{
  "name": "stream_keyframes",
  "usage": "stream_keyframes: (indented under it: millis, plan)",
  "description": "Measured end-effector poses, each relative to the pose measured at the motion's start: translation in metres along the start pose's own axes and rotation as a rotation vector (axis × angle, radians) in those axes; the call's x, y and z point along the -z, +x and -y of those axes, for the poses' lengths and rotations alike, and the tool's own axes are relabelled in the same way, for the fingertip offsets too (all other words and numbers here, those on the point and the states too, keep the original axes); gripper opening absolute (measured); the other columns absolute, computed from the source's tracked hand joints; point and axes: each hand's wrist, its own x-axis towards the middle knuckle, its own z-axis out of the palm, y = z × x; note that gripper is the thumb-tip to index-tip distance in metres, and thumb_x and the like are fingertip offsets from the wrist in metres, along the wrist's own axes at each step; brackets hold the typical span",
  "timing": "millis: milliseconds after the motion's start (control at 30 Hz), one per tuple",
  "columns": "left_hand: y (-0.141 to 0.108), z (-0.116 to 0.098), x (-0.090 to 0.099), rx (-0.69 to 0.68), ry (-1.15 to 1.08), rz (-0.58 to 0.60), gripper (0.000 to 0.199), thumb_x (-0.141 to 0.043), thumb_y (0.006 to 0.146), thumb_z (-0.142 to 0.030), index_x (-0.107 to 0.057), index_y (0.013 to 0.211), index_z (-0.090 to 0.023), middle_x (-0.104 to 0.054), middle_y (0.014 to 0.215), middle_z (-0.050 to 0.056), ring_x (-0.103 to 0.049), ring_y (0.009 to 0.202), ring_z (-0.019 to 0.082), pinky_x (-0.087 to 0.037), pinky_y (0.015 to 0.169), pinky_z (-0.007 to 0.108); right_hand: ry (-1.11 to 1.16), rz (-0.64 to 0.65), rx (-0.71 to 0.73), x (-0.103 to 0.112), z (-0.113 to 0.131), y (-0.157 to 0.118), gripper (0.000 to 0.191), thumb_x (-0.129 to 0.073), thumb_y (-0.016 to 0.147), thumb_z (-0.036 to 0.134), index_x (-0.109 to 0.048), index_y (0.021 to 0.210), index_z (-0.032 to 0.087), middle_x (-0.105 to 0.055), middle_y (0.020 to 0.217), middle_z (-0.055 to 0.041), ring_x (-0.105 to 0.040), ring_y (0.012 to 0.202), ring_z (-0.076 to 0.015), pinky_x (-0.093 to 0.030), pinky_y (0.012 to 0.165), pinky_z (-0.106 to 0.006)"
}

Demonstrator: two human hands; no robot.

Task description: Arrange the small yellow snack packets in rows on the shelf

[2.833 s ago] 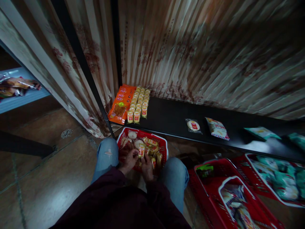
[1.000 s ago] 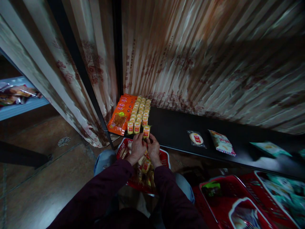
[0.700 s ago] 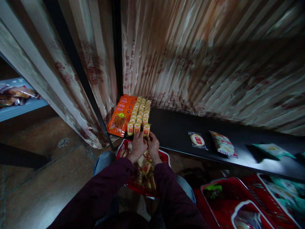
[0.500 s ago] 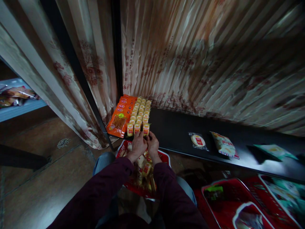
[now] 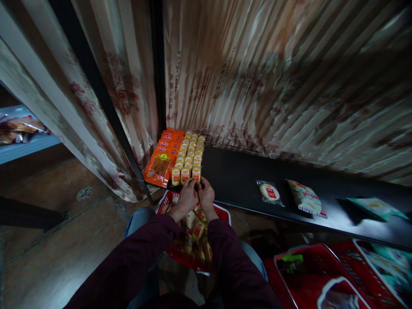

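Observation:
Small yellow wrapped cakes [image 5: 190, 151] stand in three columns at the left end of a black shelf [image 5: 231, 176]. At the front right of these columns is one wrapped cake [image 5: 196, 173] with a red and white label. My left hand [image 5: 187, 196] and my right hand [image 5: 206, 194] pinch its lower end from both sides, their fingertips close together. Below my hands, a red basket [image 5: 227, 212] between my knees holds more wrapped cakes [image 5: 197, 231]. Orange snack bags [image 5: 161, 161] lie overlapped left of the columns.
Farther right on the shelf lie a round wrapped cake [image 5: 269, 192], a pale snack bag [image 5: 305, 197] and a green packet [image 5: 376, 207]. Red baskets [image 5: 309, 274] stand on the floor at lower right. A pleated curtain [image 5: 257, 86] hangs behind; a dark post [image 5: 103, 94] rises at left.
The front right cake has shifted slightly left, closer to its neighbour, with both hands still at its lower end. The camera view has moved a little.

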Motion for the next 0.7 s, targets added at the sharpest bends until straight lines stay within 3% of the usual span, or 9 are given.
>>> stream_keyframes:
  millis: [267,500,700]
  plan:
    - [-0.003,0.006,-0.003,-0.045,0.016,0.013,0.051,-0.042,0.076,0.001,-0.056,0.123,-0.014,-0.046,0.139,0.014,-0.045,0.131,0.021,-0.04,0.11,0.035,-0.019,-0.03,0.096,-0.003,-0.003,0.001,0.037,-0.047,0.08,0.026,-0.066,0.111,0.018,-0.07,0.101,-0.0091,-0.062,0.088,-0.0198,-0.048,0.084,-0.034]
    - [-0.005,0.006,-0.003,-0.079,0.036,0.043,0.054,-0.041,0.076,0.002,-0.05,0.129,-0.008,-0.041,0.143,0.019,-0.041,0.135,0.024,-0.042,0.109,0.037,-0.029,-0.05,0.093,0.003,0.002,0.001,0.04,-0.05,0.078,0.024,-0.064,0.114,0.014,-0.065,0.098,-0.0117,-0.06,0.081,-0.0198,-0.049,0.081,-0.035]
    - [-0.016,0.009,-0.002,-0.165,0.132,-0.063,0.051,-0.041,0.078,0.001,-0.055,0.125,-0.012,-0.046,0.139,0.015,-0.042,0.133,0.022,-0.042,0.109,0.039,0.063,-0.099,0.135,0.007,-0.001,-0.001,0.046,-0.05,0.082,0.032,-0.058,0.122,0.011,-0.061,0.112,-0.0162,-0.061,0.092,-0.0217,-0.049,0.087,-0.038]
